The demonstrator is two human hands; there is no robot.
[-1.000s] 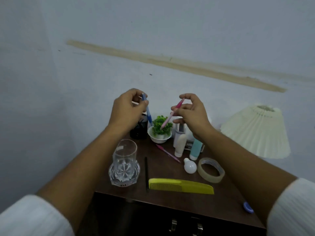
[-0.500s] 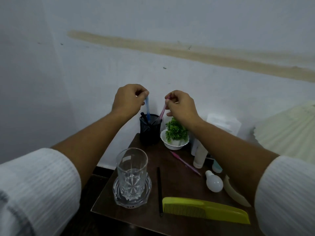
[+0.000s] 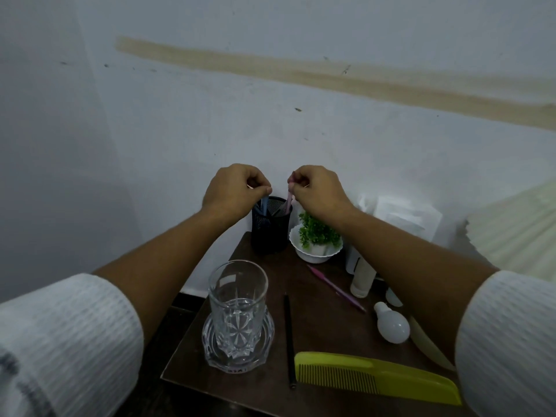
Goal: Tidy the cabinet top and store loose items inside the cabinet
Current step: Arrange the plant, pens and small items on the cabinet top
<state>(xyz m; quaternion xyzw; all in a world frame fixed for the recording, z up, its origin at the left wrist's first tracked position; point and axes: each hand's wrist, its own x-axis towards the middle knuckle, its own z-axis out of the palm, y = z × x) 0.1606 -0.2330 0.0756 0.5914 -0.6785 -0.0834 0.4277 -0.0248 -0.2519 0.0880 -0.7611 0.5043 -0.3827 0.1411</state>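
My two hands are raised over the back left corner of a dark wooden cabinet top [image 3: 325, 332]. Both are above a black mesh pen cup [image 3: 270, 236] that stands against the pale wall.

The fingers of my left hand [image 3: 233, 191] are curled together and pinch the top of a blue pen [image 3: 264, 204]. This pen hangs nearly upright with its lower end inside the cup. My right hand [image 3: 319, 191] is curled the same way, its fingertips pinching the top of a pink pen [image 3: 289, 201]. That pen slants down into the cup near its right rim. The two hands are near each other but not touching.

Just right of the cup is a small green plant [image 3: 317, 234] in a white bowl [image 3: 313, 256]. In front of the bowl a loose pink pen [image 3: 335, 287] lies flat at an angle. A white tube [image 3: 362, 278] stands just to its right.

Nearer to me, at the left edge, a clear glass [image 3: 237, 296] with a little water in it stands on a clear dish [image 3: 210, 349]. A black pencil [image 3: 289, 335] lies beside it, running front to back. To the right a white light bulb [image 3: 392, 323] lies on its side. A yellow comb [image 3: 376, 376] lies across the front edge.

A pleated cream lampshade [image 3: 517, 233] fills the far right. A white packet [image 3: 403, 215] leans on the wall behind the tube.
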